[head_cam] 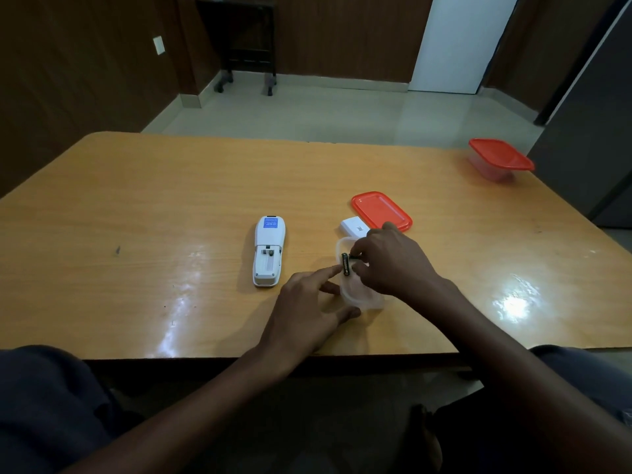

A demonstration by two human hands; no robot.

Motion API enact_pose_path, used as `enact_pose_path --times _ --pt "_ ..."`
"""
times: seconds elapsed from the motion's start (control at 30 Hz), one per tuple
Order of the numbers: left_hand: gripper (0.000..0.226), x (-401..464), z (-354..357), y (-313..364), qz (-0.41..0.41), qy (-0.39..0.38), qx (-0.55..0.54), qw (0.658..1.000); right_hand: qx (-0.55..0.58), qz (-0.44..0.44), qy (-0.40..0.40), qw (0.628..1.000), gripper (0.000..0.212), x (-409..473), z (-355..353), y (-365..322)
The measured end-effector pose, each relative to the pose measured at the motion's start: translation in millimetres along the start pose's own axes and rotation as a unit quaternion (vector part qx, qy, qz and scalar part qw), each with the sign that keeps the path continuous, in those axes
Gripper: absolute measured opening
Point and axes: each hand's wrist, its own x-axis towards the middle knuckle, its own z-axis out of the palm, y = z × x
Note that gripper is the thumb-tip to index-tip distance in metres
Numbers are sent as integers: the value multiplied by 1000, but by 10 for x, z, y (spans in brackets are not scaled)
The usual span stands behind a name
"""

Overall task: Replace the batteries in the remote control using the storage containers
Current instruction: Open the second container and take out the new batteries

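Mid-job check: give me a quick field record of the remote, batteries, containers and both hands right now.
remote: face down on table, battery bay open and empty
battery cover: lying off, beside red lid
open clear container: near table's front edge, under the hands
batteries: two, held over that container
right hand: pinching the batteries
left hand: index finger touching one battery
closed container: far right, red lid on

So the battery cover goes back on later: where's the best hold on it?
Judging by its pose, pinch the white cover across its two long edges from above. It lies flat, its right side touching the red lid, so its left, open side is freest.
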Motion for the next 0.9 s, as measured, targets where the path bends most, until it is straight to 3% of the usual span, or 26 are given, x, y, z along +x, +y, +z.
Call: enact_pose_path --times 0.17,0.37,0.57,0.77,0.9 --pt "76 20 8 -31 18 -22 13 1000 32 -22 -45 998 26 1 -21 -15" --pt "76 31 7 -49 27 -18 15 999 26 -12 16 999 19 8 60 -113" --pt "70 21 -25 -24 27 -11 9 1000 65 70 46 994 15 25 4 -153" --pt "47 3 -253 -78 17 74 21 997 158 45 206 965 17 -39 -86 -272" --pt "37 14 -437 -228 6 172 99 980 121 -46 170 977 15 41 86 -493"
